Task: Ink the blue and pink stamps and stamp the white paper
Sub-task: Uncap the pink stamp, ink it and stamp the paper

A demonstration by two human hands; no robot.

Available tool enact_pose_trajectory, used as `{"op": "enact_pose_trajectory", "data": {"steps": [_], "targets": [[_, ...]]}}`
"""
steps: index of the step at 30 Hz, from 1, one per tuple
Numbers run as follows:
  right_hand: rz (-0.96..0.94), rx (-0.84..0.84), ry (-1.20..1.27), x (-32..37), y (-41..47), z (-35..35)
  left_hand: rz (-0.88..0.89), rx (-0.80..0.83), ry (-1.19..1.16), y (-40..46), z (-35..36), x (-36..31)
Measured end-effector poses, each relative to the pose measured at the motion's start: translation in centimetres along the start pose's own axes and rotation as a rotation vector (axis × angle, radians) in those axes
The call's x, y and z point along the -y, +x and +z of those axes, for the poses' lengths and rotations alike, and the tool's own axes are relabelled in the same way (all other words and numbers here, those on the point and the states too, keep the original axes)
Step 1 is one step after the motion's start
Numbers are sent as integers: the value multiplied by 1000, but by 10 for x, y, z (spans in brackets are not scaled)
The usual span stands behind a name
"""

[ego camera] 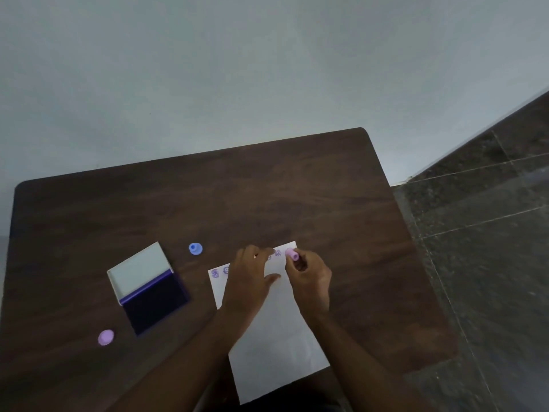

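White paper (276, 346) lies on brown counter (267, 188), near edge cut off by frame bottom. Pink cap (106, 337) near left; open ink pad (148, 289) beyond. Left hand (249, 278) flat on paper, fingers spread, hiding some blurred prints (215, 273). Right hand (310, 276) fingers clamped on pink stamp (291, 253) at paper's far edge. Blue stamp (195, 248) stands apart, farther left.

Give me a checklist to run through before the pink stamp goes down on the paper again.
1. Pink stamp gripped by the right hand: ok.
2. Left hand resting on the paper to steady it: ok.
3. Bare paper below the printed row: ok.
4. Stamp face inked: cannot tell.
5. Ink pad open, within reach: ok.
6. Blue stamp off the paper: ok.
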State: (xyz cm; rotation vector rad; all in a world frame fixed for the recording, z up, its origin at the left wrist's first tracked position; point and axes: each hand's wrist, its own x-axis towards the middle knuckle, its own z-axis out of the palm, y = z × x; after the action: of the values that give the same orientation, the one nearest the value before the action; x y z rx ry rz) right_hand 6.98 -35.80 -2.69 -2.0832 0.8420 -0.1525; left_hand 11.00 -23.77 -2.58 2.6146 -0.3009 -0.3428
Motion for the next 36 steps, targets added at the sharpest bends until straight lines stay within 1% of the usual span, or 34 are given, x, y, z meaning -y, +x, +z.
{"op": "enact_pose_trajectory", "data": {"steps": [5, 9, 14, 22, 25, 32, 36], "targets": [[-34, 9, -7, -5, 6, -1, -7, 16, 43, 6, 10, 0], [-4, 75, -2, -6, 9, 0, 20, 30, 68, 5, 16, 1], [-132, 61, -91, -6, 17, 0, 14, 24, 47, 3, 22, 2], [-152, 119, -109, -9, 24, 5, -13, 67, 68, 5, 25, 3], [-110, 164, -87, -6, 25, 7, -31, 70, 75, 5, 25, 2], [-88, 178, -71, -7, 26, 7, -43, 88, 78, 5, 25, 2], [-50, 257, -94, 0, 30, 7, -47, 86, 85, 5, 26, 1]]}}
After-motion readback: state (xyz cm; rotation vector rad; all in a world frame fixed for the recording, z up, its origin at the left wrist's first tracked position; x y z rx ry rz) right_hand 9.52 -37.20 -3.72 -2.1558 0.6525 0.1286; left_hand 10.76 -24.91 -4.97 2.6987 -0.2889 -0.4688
